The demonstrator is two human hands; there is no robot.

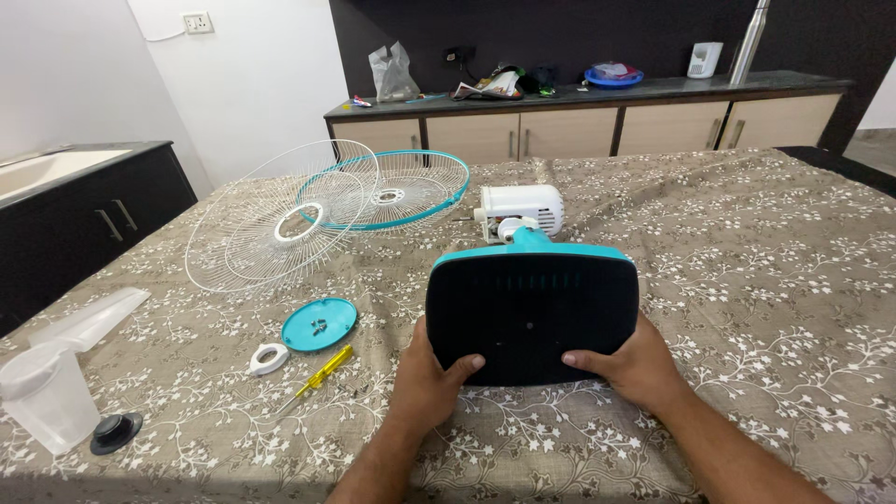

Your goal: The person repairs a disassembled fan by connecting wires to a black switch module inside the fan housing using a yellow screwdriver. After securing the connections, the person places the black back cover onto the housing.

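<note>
The fan base [532,313], a dark rounded-square slab with a teal upper rim, stands tilted on edge near the front of the patterned tabletop [747,280], its underside turned toward the camera. The white motor housing [521,209] lies just behind it, seemingly joined by the teal neck.

The left hand [427,378] grips the base's lower left corner and the right hand [627,362] its lower right. On each, the fingers [464,364] are curled narrowly around the edge, thumbs pressed on the dark face, the rest hidden behind.

Held only at the bottom corners, the base could tip away and drop its weight onto the motor housing, or slide on the loose cloth. A sideways swing could also knock the two wire guards [317,210] leaning together to the left. Nearer the left forearm lie a teal round cap [319,324] holding small screws, a white ring [269,358] and a yellow screwdriver [317,378]; a bump could scatter the screws.
</note>
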